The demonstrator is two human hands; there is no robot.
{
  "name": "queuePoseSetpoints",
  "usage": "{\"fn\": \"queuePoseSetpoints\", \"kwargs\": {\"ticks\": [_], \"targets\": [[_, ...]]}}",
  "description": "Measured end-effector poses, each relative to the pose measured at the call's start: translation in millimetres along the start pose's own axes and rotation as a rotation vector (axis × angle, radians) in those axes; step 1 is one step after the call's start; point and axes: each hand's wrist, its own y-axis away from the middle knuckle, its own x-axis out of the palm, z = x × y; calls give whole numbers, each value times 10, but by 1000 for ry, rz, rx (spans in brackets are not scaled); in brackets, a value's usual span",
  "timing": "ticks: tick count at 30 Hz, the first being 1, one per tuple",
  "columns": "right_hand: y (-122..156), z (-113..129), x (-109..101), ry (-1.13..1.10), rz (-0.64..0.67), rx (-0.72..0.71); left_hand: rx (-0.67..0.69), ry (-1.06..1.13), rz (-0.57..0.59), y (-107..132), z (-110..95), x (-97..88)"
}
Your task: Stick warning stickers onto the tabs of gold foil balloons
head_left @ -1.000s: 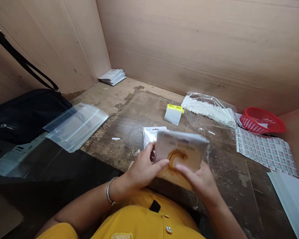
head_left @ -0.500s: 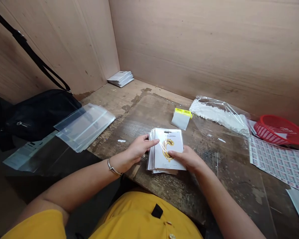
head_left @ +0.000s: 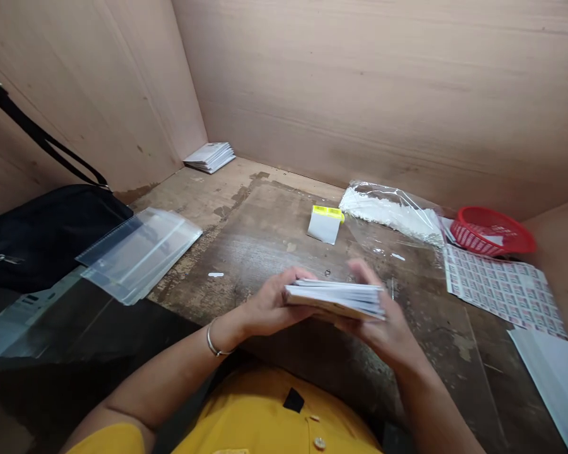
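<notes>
I read the stack of packets (head_left: pixel 334 297) as thin white card, matt along its edges. The tabletop (head_left: pixel 274 221) is bare wood, rough, scuffed and stained dark, while the walls (head_left: pixel 360 82) are smooth, matt plywood. The sleeves (head_left: pixel 139 252) are clear, glossy plastic, and so is the bag (head_left: pixel 392 205) of white filling. The basket (head_left: pixel 495 228) is red plastic mesh. The sticker sheet (head_left: pixel 502 287) looks like printed paper. I see matt cloth on the black bag (head_left: pixel 42 233), shiny metal on the bangle (head_left: pixel 213 337), and plain yellow cloth on the shirt (head_left: pixel 274 422).
</notes>
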Motion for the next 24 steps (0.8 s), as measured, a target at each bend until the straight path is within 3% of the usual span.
{"fn": "queuePoseSetpoints", "kwargs": {"ticks": [2,3,8,13,16,21,24], "targets": [[21,-82,53,-166,177,37,77,-124,59,28,-6,14],[31,-114,91,-200,202,44,100,-158,56,36,-3,27],[72,-187,244,-165,129,57,6,-209,-22,65,77,90],[68,-241,322,-187,115,135,-155,-233,-15,29,242,42],[45,-245,325,-206,61,141,-206,-133,13,-46,298,0],[63,-119,210,-303,243,91,-263,141,74,-141,308,-24],[123,28,154,-159,220,23,-318,240,100,-167,277,-18]]}}
